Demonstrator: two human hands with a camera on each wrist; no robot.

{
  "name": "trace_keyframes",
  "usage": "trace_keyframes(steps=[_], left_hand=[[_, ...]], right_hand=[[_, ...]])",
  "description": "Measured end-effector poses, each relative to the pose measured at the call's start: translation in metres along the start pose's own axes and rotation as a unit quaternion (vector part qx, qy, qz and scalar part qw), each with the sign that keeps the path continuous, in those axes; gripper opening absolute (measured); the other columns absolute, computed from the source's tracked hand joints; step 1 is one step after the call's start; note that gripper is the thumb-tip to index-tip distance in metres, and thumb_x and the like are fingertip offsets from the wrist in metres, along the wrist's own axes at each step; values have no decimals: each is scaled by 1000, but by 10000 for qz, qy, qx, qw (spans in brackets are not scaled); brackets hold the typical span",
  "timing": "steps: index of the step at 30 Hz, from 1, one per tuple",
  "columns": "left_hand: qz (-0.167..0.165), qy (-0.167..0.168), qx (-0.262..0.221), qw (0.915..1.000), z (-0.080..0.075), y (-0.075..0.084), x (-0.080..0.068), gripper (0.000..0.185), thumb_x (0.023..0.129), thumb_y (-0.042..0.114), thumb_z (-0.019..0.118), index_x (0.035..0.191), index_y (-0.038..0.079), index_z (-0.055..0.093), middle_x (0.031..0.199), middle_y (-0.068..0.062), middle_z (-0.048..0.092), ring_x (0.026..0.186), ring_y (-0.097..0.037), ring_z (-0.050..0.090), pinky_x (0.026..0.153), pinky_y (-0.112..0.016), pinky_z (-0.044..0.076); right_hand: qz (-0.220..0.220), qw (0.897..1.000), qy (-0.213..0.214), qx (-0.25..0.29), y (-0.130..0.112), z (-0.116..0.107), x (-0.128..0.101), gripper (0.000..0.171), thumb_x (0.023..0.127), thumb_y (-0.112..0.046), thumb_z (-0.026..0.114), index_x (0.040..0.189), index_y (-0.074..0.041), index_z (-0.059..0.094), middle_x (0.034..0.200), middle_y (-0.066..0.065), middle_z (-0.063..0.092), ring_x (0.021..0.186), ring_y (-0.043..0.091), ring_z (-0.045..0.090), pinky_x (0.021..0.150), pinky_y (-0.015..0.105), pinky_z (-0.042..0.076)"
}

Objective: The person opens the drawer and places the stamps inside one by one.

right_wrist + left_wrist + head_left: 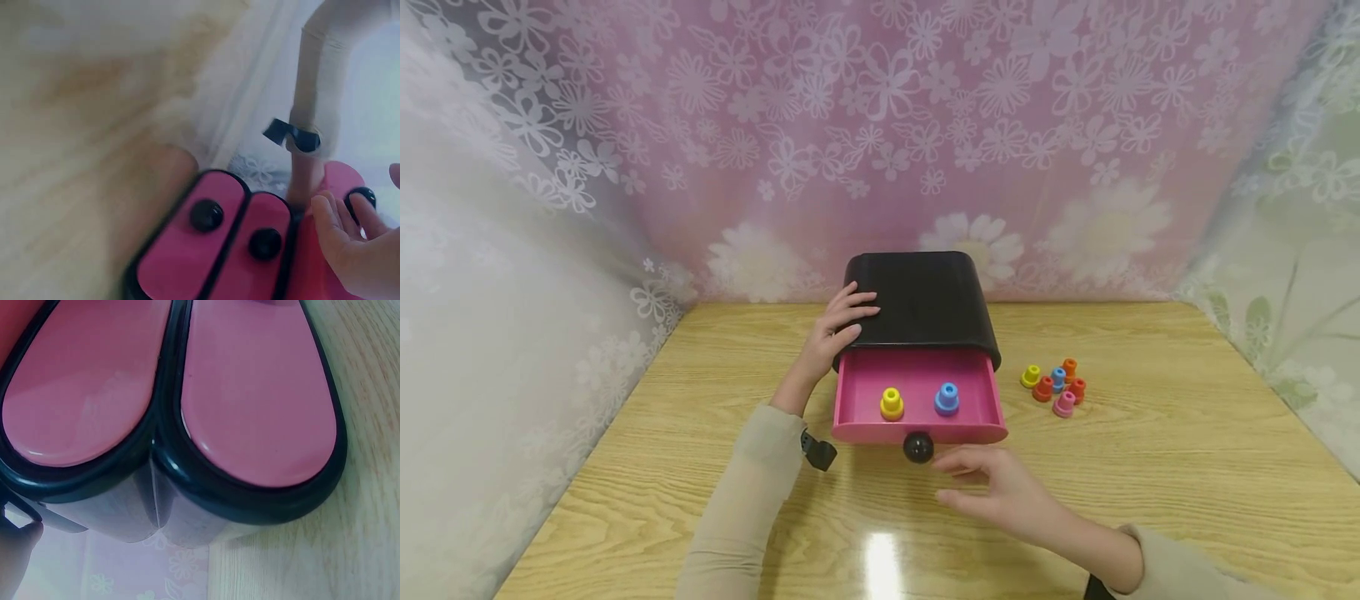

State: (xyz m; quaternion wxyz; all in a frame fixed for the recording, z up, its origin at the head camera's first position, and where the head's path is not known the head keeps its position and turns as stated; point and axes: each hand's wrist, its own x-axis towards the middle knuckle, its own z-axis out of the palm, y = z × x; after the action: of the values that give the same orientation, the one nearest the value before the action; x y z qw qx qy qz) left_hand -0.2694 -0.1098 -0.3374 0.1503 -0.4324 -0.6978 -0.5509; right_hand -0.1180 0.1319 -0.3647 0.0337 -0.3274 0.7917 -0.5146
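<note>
A black drawer box [925,300] stands mid-table with its pink drawer [917,432] pulled out. Inside the drawer stand a yellow peg [891,403] and a blue peg [947,399]. My left hand [838,325] rests with its fingers laid over the box's top left edge. My right hand [981,483] hovers with relaxed fingers just right of the drawer's black knob [917,447], holding nothing. The right wrist view shows the right hand [340,247] beside a pink front with a black knob [265,243]. In the left wrist view a fingertip [15,550] touches the box's black rim [250,506].
A cluster of several small pegs [1056,385] in yellow, orange, blue, red and pink stands on the wooden table [1150,467] right of the box. Flowered curtains [887,125] close in the back and both sides.
</note>
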Motion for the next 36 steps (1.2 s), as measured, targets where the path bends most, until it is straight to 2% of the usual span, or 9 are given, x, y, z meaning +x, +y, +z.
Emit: trace_keyframes(steps=[3,8,17,26,30,36], left_hand=[[-7,4,-3,10000,0,0,0,34,79,-5,39,106,-20,52,122,-35,40,126,-46,12,102,-51,7],[13,4,-18,10000,0,-1,0,33,79,-5,39,106,-20,52,121,-35,40,126,-46,12,102,-51,7],[27,-6,-41,10000,0,-4,0,33,80,-4,40,107,-19,52,122,-35,40,126,-46,11,103,-50,6],[3,-5,-15,10000,0,-1,0,34,79,-6,39,106,-20,52,121,-36,39,126,-46,11,102,-51,6],[0,8,-16,10000,0,-1,0,34,78,-5,39,106,-20,52,121,-36,40,126,-46,11,103,-50,6],[-51,-1,37,10000,0,0,0,33,79,-5,39,106,-19,52,122,-35,40,127,-45,12,102,-51,6]], right_hand=[[361,9988,-67,316,3,3,1,27,81,-13,63,101,5,61,98,13,62,91,13,58,75,34,49],[707,9948,-126,728,7,8,2,31,82,-12,62,104,9,58,98,18,61,89,27,60,74,27,49],[1228,9831,-61,1354,6,10,9,40,82,-12,60,112,14,52,103,21,59,92,25,60,74,25,49],[1543,9757,136,1551,4,13,13,40,83,-14,60,111,13,53,103,19,60,92,25,60,75,27,49],[1569,9730,278,1668,2,14,15,41,85,-16,57,111,16,51,104,22,59,93,30,59,76,32,49],[1616,9657,496,1969,0,16,17,40,87,-16,54,110,17,52,101,24,60,93,29,60,75,38,49]])
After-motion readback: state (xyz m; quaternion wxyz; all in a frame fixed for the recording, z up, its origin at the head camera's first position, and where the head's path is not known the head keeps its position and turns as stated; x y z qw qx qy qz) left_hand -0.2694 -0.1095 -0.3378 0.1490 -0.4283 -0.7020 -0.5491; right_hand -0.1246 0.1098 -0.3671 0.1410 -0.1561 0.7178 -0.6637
